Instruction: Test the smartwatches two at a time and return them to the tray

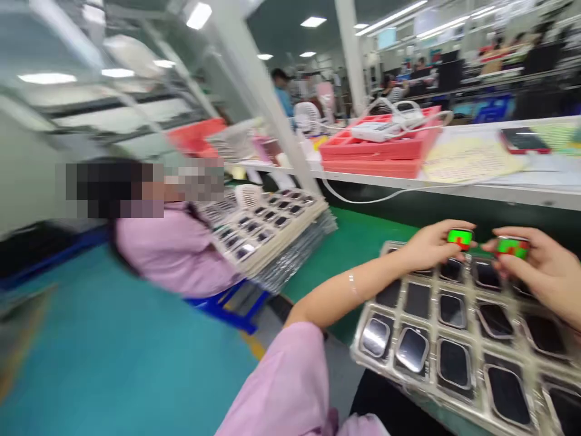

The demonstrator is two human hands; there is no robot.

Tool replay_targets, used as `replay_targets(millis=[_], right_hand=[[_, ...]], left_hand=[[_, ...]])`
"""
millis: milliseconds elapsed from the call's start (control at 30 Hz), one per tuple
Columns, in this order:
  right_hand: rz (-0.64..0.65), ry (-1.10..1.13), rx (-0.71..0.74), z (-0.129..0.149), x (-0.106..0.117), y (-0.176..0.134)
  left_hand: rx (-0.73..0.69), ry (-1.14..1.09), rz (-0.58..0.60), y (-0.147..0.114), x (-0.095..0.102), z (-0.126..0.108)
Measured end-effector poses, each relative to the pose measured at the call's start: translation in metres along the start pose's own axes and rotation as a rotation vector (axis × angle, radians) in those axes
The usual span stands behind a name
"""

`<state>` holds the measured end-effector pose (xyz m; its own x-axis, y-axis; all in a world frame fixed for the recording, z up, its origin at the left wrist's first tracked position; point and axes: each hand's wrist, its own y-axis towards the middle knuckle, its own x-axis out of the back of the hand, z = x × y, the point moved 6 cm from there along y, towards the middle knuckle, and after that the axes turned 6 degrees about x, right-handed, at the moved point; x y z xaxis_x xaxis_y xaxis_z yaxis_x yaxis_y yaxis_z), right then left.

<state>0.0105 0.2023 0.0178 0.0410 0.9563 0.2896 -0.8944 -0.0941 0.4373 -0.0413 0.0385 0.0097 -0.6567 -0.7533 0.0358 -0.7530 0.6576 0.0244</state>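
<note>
My left hand grips a small smartwatch body whose screen glows green with red at the bottom. In my right hand is a second smartwatch body, its screen lit green and red too. Both are held above a clear plastic tray with rows of compartments. Dark-screened, silver-rimmed watch bodies lie in many of them. The tray's right side runs out of view, and my right forearm covers part of its edge.
At left sits a co-worker in a pink top, beside a stack of trays holding similar watch bodies. On the white shelf stand red foam trays with white cables, a yellow paper and a phone.
</note>
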Motion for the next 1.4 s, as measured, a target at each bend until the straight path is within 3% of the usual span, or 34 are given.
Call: replay_targets(millis=[133, 333, 633, 933, 1400], right_hand=[[0.064, 0.157, -0.084, 0.001, -0.008, 0.001], [0.093, 0.161, -0.096, 0.011, -0.013, 0.000], [0.086, 0.100, -0.083, 0.011, -0.009, -0.001], [0.001, 0.324, -0.176, 0.003, -0.005, 0.002], [0.029, 0.150, -0.092, 0.007, -0.007, 0.003]], left_hand=[[-0.035, -0.016, -0.015, -0.001, 0.004, -0.007], [-0.047, 0.077, -0.026, -0.003, 0.003, -0.009], [-0.044, 0.066, -0.029, -0.006, 0.002, -0.015], [-0.081, 0.117, -0.046, -0.005, 0.004, -0.014], [-0.105, 0.166, -0.050, -0.008, 0.004, -0.016]])
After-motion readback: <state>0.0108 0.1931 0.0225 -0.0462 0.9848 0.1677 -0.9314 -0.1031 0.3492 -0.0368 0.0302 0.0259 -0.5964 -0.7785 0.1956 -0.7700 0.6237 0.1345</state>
